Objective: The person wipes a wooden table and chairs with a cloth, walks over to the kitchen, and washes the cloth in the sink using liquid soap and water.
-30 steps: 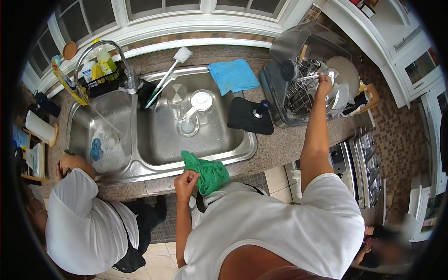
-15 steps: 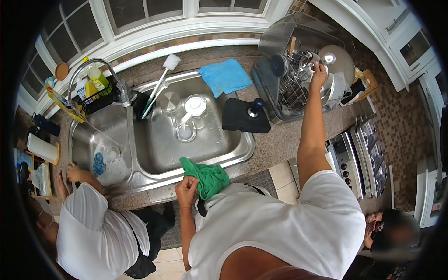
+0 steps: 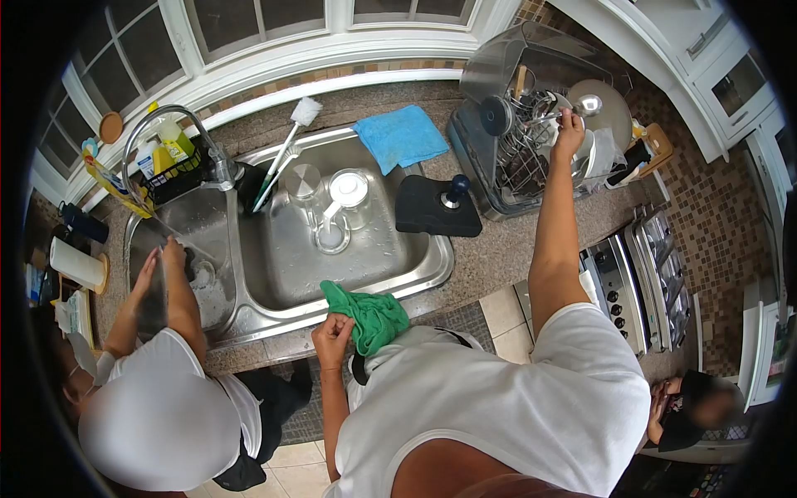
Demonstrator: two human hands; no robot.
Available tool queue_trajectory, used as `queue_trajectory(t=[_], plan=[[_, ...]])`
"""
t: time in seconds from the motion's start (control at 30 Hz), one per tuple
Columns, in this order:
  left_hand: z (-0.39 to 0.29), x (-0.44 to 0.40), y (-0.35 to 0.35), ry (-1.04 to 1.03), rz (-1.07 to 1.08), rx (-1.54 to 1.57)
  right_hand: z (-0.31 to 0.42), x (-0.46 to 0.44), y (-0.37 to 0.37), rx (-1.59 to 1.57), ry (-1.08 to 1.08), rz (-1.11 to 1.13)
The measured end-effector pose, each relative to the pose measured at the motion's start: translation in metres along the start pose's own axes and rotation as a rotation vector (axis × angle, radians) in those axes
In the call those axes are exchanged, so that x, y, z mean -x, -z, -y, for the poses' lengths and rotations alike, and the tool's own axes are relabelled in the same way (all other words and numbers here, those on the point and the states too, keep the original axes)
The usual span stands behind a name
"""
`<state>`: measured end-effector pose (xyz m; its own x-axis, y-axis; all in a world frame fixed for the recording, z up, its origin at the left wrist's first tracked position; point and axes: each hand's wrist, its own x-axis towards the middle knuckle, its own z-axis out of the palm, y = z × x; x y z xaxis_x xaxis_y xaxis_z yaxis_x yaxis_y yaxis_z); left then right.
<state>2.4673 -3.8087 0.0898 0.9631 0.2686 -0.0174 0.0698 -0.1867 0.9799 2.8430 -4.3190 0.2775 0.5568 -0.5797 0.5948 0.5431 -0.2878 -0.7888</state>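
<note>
- Surface (image 3: pixel 477 261) of speckled stone, running beneath the windows and holding a double sink (image 3: pixel 357 270).
- Person in a white top at the left basin, both hands (image 3: pixel 172 254) reaching into it.
- Dish rack (image 3: pixel 484 196) with a clear raised cover, at the right; a large round plate (image 3: pixel 613 95), bowls and utensils already stand in it.
- Blue cloth (image 3: pixel 400 138) folded flat behind the sink, near a black mat (image 3: pixel 423 207) that holds a tamper (image 3: pixel 455 194).
- Green cloth (image 3: pixel 375 319), bunched at the front edge of the sink, pinched in the left hand (image 3: pixel 334 339); that grip is narrow.
- Glassware (image 3: pixel 350 191) in the right basin, not in the rack.
- Metal ladle (image 3: pixel 589 105), held by its handle over the rack, bowl end near the plate. The right hand (image 3: pixel 568 137) has a narrow grip on it and has not let go; whether the ladle is going in or coming out cannot be told.
</note>
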Motion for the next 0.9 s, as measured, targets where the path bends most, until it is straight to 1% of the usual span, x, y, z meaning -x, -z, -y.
queue_trajectory(t=[0.1,0.2,0.3,0.4,0.43,0.53,0.57,0.67,0.7,0.8,0.83,0.9], plan=[[0.004,0.000,-0.001,0.005,0.001,-0.002,0.011,0.005,-0.003,-0.049,-0.094,-0.035],[-0.003,0.000,0.000,0.001,0.009,0.025,0.015,0.005,-0.002,-0.149,-0.085,0.020],[-0.001,0.001,0.000,-0.006,0.017,0.038,0.012,0.001,0.001,-0.226,-0.156,0.139],[0.003,0.001,0.000,0.002,0.023,0.021,0.023,0.005,-0.003,-0.139,-0.142,0.185],[0.000,0.002,-0.001,0.036,0.018,0.089,0.026,0.006,-0.006,-0.155,-0.117,0.176],[0.016,0.000,0.001,0.043,0.034,0.041,0.045,0.009,-0.010,-0.211,-0.177,0.162],[0.014,0.000,0.001,0.049,0.043,0.060,0.043,0.003,-0.005,-0.188,-0.194,0.278],[0.007,0.001,0.001,0.055,0.047,0.118,0.072,0.000,-0.010,-0.104,-0.258,0.432],[0.008,0.002,0.001,0.051,0.041,0.107,0.090,0.002,-0.015,-0.093,-0.180,0.479],[0.011,0.001,0.000,0.015,0.022,0.077,0.133,0.009,-0.024,-0.213,-0.321,0.735],[0.013,0.002,0.000,0.027,0.018,0.082,0.146,0.019,-0.032,-0.196,-0.340,0.764],[0.009,0.001,0.000,0.003,0.020,0.035,0.158,0.035,-0.043,-0.047,-0.396,0.930]])
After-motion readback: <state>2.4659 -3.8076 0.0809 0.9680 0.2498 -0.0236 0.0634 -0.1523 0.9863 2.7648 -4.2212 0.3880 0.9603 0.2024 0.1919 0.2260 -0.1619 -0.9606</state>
